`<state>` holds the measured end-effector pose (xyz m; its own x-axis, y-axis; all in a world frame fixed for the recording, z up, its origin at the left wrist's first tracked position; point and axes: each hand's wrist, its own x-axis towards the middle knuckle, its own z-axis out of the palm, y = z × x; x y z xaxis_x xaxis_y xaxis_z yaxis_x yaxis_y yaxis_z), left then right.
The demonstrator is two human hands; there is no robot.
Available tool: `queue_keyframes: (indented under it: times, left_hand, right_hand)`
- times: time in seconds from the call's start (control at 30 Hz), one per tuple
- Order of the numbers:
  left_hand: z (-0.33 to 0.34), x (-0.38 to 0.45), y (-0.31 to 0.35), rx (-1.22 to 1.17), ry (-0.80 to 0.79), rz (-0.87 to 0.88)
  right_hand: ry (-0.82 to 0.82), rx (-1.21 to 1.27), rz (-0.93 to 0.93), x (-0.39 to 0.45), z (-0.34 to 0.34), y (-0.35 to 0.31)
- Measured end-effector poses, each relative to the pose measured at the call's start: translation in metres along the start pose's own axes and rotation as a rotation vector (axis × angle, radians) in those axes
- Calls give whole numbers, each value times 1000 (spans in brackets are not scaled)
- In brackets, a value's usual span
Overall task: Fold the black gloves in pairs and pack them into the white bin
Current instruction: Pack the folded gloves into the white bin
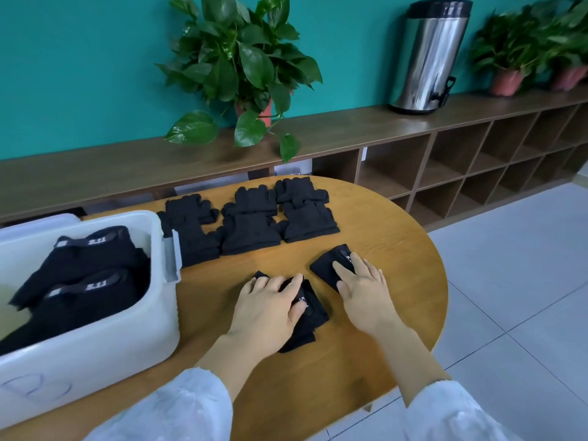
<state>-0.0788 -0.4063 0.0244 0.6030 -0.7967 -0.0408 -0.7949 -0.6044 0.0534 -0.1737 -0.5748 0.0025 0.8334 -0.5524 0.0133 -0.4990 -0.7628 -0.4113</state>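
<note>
Sitting far to the left of both hands, the white bin (95, 329) rests on the bench (381, 218) with two folded pairs of black gloves (92, 275) already inside, their labelled cuffs showing. Beyond the hands, toward the wall, more unfolded gloves (251, 224) lie flat in a loose row, well apart from either grip.

The left hand (270, 307) lies flat on one folded glove (310, 313), fingers straight and pressing, thumb resting near the cuff label; nothing is clenched. That glove's long axis runs diagonally, from beside the fingertips back toward the wrist and rightwards.

Just right of it, the right hand (362, 288) likewise lies released, fingers extended over a second folded glove (331, 265). This one points away and to the left of the palm, with its label peeking beside the fingertips. Its long axis tilts the opposite way, so the two pieces form a shallow V, near each other but not touching.

What the next move seems to turn on is this gap: the right-hand glove lies just up and right of the left-hand one, so it would need sliding leftward and turning to match before the two can be stacked as a pair. The left hand is the nearer to the bin, so it seems the likelier one to carry the pair across.
</note>
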Motion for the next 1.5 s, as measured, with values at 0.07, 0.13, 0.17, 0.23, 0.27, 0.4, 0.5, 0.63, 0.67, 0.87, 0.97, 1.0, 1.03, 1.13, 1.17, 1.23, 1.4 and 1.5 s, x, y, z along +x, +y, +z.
queue_keyframes:
  times: [0.07, 0.13, 0.17, 0.23, 0.27, 0.4, 0.5, 0.63, 0.67, 0.87, 0.97, 1.0, 1.03, 1.13, 1.17, 1.23, 1.4, 1.5]
  left_hand:
    - [0, -19, -2, 23, 20, -48]
    - [1, -37, -5, 42, 35, -85]
    - [1, -47, -7, 51, 40, -103]
    - [2, -65, -11, 69, 45, -136]
    - [3, -74, -13, 78, 48, -153]
    - [5, -106, -22, 104, 68, -228]
    - [5, -129, -27, 119, 87, -260]
    - [11, -148, -37, 70, 90, -313]
    - [14, -151, -41, 75, 131, -311]
    - [10, -168, -45, 69, 146, -426]
    - [7, -174, -47, 13, 188, -431]
    - [7, -176, -49, -26, 203, -439]
    - [8, -178, -51, -67, 208, -438]
    - [8, -184, -57, -200, 205, -452]
    - [5, -184, -60, -251, 192, -455]
    - [2, -186, -62, -325, 144, -449]
    - [1, -190, -63, -461, 78, -411]
    - [5, -191, -67, -568, 92, -400]
  right_hand:
    - [-13, 26, -48, -10, 7, -12]
    - [-30, 69, -93, -18, 13, -23]
    - [-39, 94, -115, -22, 15, -29]
    - [-61, 151, -160, -29, 19, -41]
    - [-75, 181, -183, -31, 20, -46]
    - [-127, 244, -269, -41, 26, -67]
    - [-159, 248, -314, -45, 31, -80]
    - [-196, 234, -369, -49, 37, -96]
    - [-204, 229, -380, -49, 38, -100]
    - [-189, 163, -425, -55, 33, -115]
    - [-51, 190, -428, -72, 24, -121]
    - [4, 216, -418, -80, 21, -123]
    - [50, 251, -390, -90, 18, -126]
    - [126, 309, -215, -122, 14, -135]
    - [120, 293, -157, -131, 15, -137]
    - [63, 214, -85, -145, 22, -142]
    - [-79, 88, -14, -152, 35, -153]
    - [-70, 110, -4, -151, 43, -160]
